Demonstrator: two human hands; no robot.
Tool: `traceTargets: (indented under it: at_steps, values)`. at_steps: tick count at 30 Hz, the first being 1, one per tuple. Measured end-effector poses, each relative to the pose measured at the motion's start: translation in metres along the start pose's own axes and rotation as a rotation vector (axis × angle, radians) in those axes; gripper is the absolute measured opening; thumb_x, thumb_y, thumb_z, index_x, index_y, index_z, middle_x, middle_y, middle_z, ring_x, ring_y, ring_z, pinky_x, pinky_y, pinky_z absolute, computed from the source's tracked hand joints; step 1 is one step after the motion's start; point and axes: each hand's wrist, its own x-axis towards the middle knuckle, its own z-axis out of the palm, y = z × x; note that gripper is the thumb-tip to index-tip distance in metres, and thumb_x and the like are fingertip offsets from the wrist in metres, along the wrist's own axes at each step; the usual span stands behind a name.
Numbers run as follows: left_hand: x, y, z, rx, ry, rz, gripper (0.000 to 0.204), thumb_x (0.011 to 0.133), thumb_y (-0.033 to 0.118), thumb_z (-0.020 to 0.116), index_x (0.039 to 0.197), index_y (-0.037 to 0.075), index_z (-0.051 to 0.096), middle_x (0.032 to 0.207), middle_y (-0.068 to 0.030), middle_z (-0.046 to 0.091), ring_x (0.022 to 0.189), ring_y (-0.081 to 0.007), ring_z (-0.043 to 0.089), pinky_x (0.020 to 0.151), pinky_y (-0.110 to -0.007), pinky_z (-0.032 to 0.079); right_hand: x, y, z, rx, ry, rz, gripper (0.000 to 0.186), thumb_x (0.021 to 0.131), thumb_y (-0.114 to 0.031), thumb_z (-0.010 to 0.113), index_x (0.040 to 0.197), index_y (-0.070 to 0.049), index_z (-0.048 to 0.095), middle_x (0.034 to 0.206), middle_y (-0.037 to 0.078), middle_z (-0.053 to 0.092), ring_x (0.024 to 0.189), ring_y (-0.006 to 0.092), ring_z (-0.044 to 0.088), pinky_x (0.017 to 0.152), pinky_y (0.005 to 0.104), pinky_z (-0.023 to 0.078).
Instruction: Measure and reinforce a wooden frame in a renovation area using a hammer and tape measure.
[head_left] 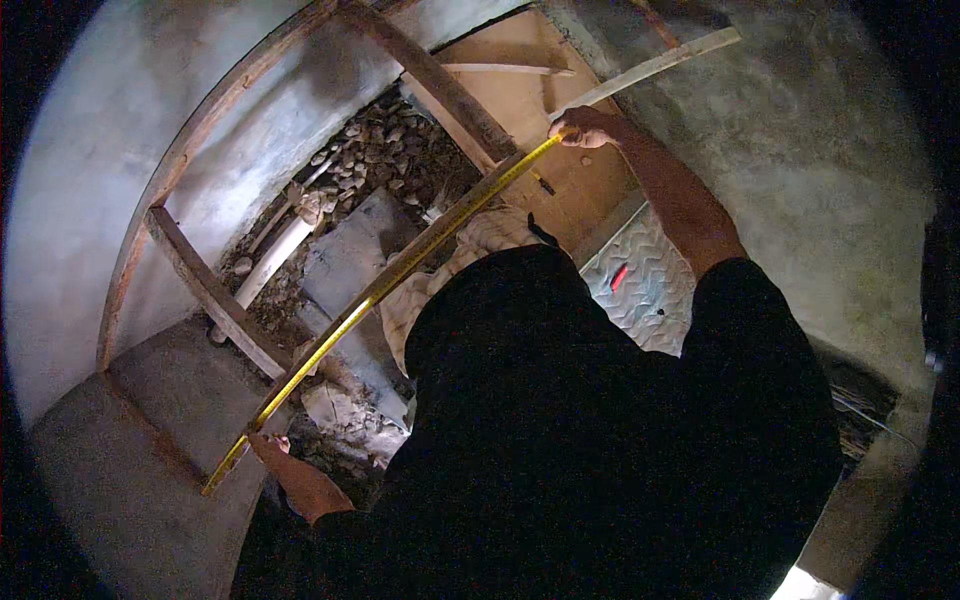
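Note:
A yellow tape measure [372, 299] is stretched slantwise along the near rail of a wooden frame [430, 238]. My right hand [585, 128] is closed on its upper right part, by the frame's corner; whether the case is inside the fist is hidden. Lower left, my left hand [270, 445] has its fingers closed at the tape, against the rail. Beyond those fingers the yellow blade runs on a little, over the grey surface at the left.
Cross pieces [215, 292] join the near rail to a far rail [185, 145] by the pale wall. Under the frame lie rubble [375, 150], a grey slab [350, 240] and a white pipe [275, 262]. A brown board [590, 200], loose strips [650, 70], a quilted pad [645, 270] and a red object [619, 278] are rightward.

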Motion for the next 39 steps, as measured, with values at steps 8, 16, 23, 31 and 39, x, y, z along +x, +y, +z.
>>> traceTargets:
  at_steps: [8,16,23,31,39]
  values:
    - [0.012,-0.009,-0.009,0.048,0.014,-0.005,0.066,0.075,0.058,0.049,0.122,0.011,0.042,0.123,-0.0088,0.043,0.097,-0.0258,0.047,0.073,-0.045,0.042,0.0,0.008,0.008,-0.034,0.105,-0.136,0.024,0.073,-0.016,0.063,0.096,-0.012,0.06,0.095,0.008,0.061,0.088,0.0263,0.058,0.077,0.0375,0.046]
    - [0.011,-0.013,0.002,0.106,0.014,0.0,0.066,0.076,0.057,0.049,0.123,0.011,0.041,0.123,-0.009,0.042,0.099,-0.0263,0.046,0.075,-0.045,0.041,-0.002,0.006,0.004,-0.126,0.093,-0.176,0.025,0.072,-0.018,0.063,0.096,-0.011,0.06,0.096,0.007,0.061,0.089,0.0261,0.058,0.075,0.0354,0.047]
    - [0.02,-0.013,-0.008,0.158,0.009,0.014,0.066,0.077,0.057,0.048,0.124,0.011,0.04,0.124,-0.0093,0.042,0.101,-0.0267,0.046,0.076,-0.046,0.041,-0.002,0.009,0.007,-0.065,0.097,-0.13,0.024,0.073,-0.017,0.062,0.096,-0.011,0.06,0.098,0.006,0.061,0.088,0.0266,0.058,0.073,0.0362,0.048]
    - [0.03,-0.016,-0.013,0.215,0.002,0.032,0.066,0.077,0.056,0.047,0.125,0.011,0.039,0.125,-0.0095,0.041,0.102,-0.0271,0.045,0.078,-0.046,0.041,0.0,0.018,0.015,-0.005,0.116,-0.12,0.024,0.076,-0.017,0.063,0.1,-0.014,0.06,0.095,0.008,0.06,0.089,0.0259,0.056,0.077,0.0359,0.045]
    - [0.044,-0.008,-0.012,0.273,0.008,0.034,0.066,0.078,0.055,0.046,0.126,0.011,0.038,0.126,-0.0098,0.04,0.104,-0.0276,0.044,0.08,-0.046,0.04,0.003,0.017,0.013,-0.008,0.05,-0.079,0.025,0.076,-0.017,0.064,0.1,-0.013,0.06,0.093,0.008,0.061,0.089,0.0262,0.056,0.079,0.0374,0.044]
